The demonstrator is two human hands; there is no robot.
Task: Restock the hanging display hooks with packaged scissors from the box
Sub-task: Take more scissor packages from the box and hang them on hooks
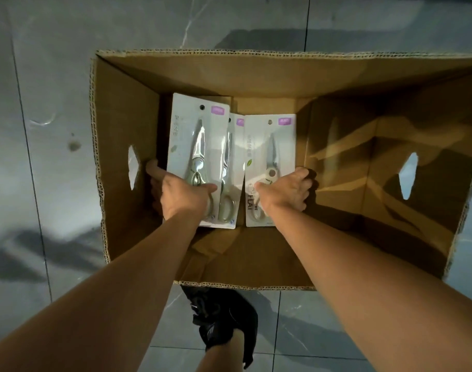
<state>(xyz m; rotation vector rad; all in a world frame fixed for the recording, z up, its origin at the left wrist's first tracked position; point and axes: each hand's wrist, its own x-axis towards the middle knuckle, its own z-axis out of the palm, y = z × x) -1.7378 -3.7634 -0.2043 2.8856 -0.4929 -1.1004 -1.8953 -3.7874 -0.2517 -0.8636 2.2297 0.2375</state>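
Note:
An open cardboard box (256, 73) stands on the floor below me. Three white packs of scissors lie in its left half. My left hand (181, 191) grips the lower part of the leftmost pack (191, 135), thumb on top and fingers curled under its left edge. A second pack (230, 178) lies partly beneath that one. My right hand (285, 190) grips the lower part of the right pack (272, 146), thumb on its face and fingers curled over its right edge. No display hooks are in view.
The box's right half (363, 183) holds nothing, and oval handle holes pierce both side walls. Grey marble-look floor tiles (41, 103) surround the box. A foot in a dark shoe (221, 326) stands just in front of the box's near edge.

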